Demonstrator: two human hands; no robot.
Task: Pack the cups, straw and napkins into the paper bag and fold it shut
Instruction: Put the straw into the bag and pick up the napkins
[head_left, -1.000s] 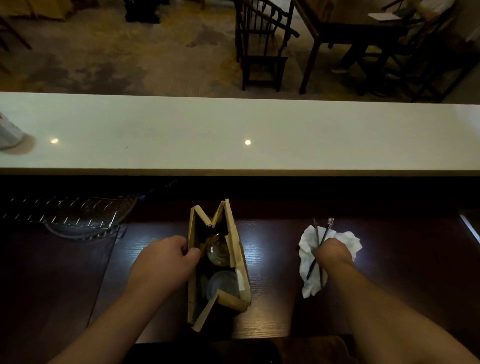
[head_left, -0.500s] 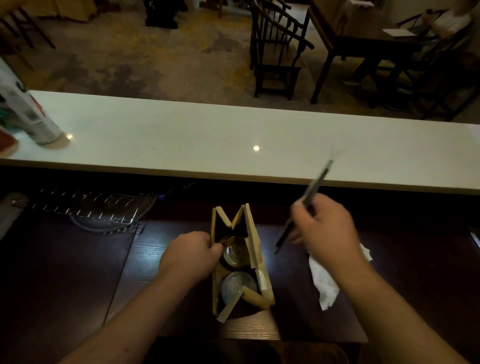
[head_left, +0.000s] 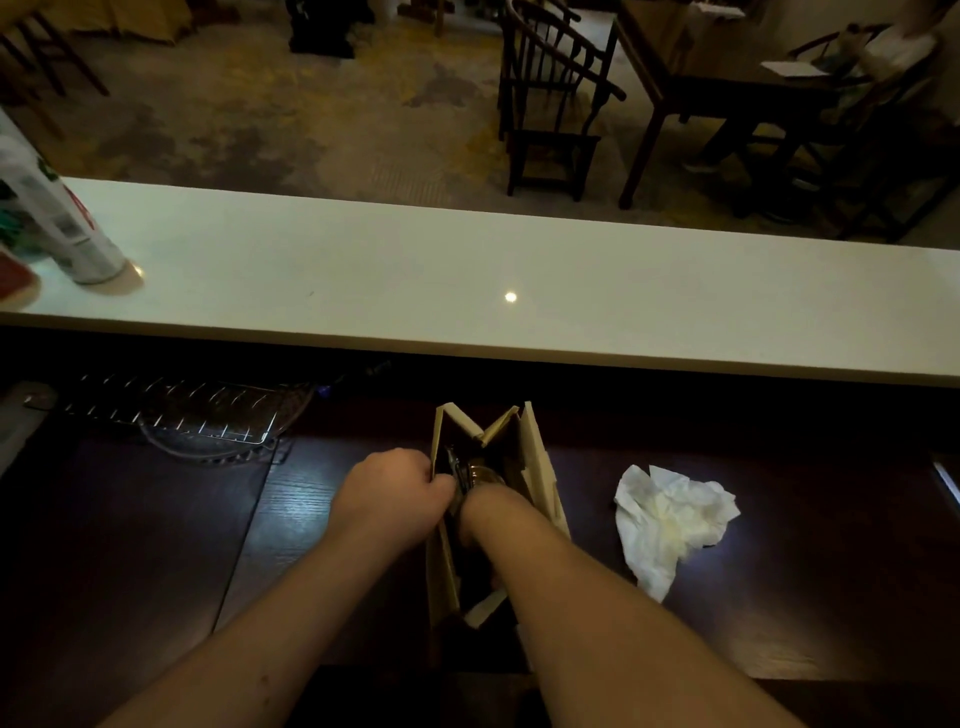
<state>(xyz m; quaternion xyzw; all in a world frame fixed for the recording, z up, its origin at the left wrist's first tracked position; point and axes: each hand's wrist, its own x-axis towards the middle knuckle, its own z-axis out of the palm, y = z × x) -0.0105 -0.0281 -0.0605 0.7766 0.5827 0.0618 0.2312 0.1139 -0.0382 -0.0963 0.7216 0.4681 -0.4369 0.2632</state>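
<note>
A brown paper bag (head_left: 540, 467) stands open on the dark wooden table. My left hand (head_left: 395, 493) grips the bag's left rim and holds it apart. Reaching down into the bag's mouth, my right hand (head_left: 480, 512) is closed on the dark straw (head_left: 454, 470), whose upper end pokes up just beyond my knuckles, by the left wall. The rim of a clear cup (head_left: 485, 475) shows inside the bag behind my right hand. The rest of the bag's inside is hidden by my forearm. A crumpled white napkin (head_left: 670, 519) lies on the table right of the bag.
A long white counter (head_left: 467, 270) runs across behind the table, with a spray can (head_left: 67, 228) at its left end. A wire rack (head_left: 182, 415) lies at the table's back left. Dark chairs (head_left: 550, 104) and a table stand on the floor beyond.
My right hand lifted the straw off the napkin, swung it left and pushed it down into the bag. The napkin stays on the table. My left hand still holds the rim.
</note>
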